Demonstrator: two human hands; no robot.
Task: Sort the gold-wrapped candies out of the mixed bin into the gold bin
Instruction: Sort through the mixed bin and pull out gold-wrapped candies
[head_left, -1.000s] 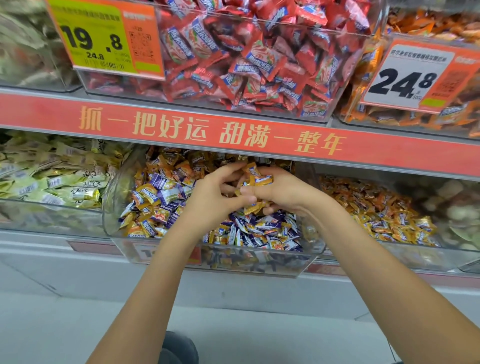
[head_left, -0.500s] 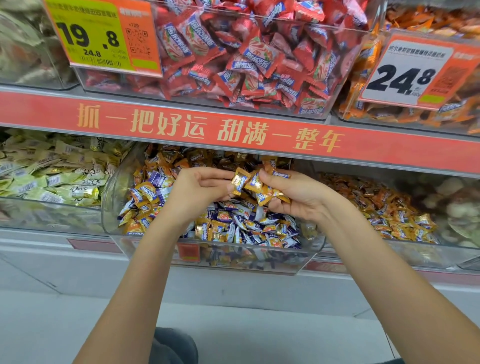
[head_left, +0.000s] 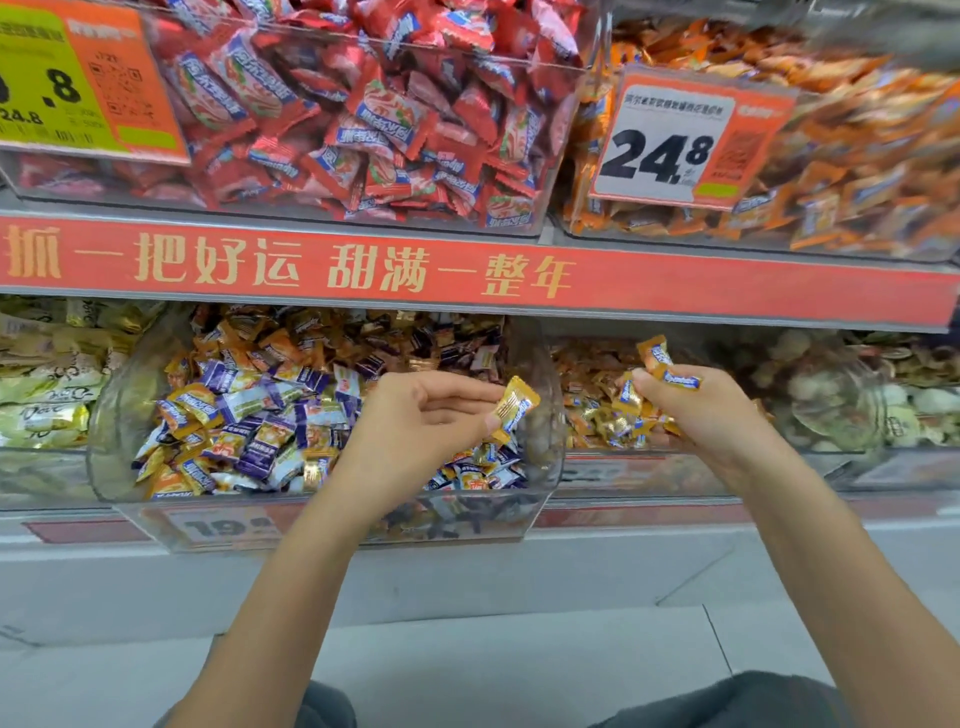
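The clear mixed bin (head_left: 111, 415) on the lower shelf holds purple, white and gold-wrapped candies. My left hand (head_left: 421, 421) hovers over its right side and pinches one gold-wrapped candy (head_left: 514, 402) at the fingertips. My right hand (head_left: 696, 410) is over the gold bin (head_left: 587, 384) just to the right and grips a small bunch of gold-wrapped candies (head_left: 657, 364), some sticking up above the fingers. The gold bin is full of gold and orange wrappers.
A red shelf strip (head_left: 467, 273) with gold lettering runs just above both bins. Above it stand a bin of red candies (head_left: 363, 114) and a bin of orange ones (head_left: 831, 156). Pale green candies (head_left: 47, 384) lie at left, and whitish round sweets (head_left: 831, 395) at right.
My hands, close together over the mixed bin before, have parted. The right hand carried its bunch of gold candies right, over the gold bin. The left hand now pinches one gold candy.
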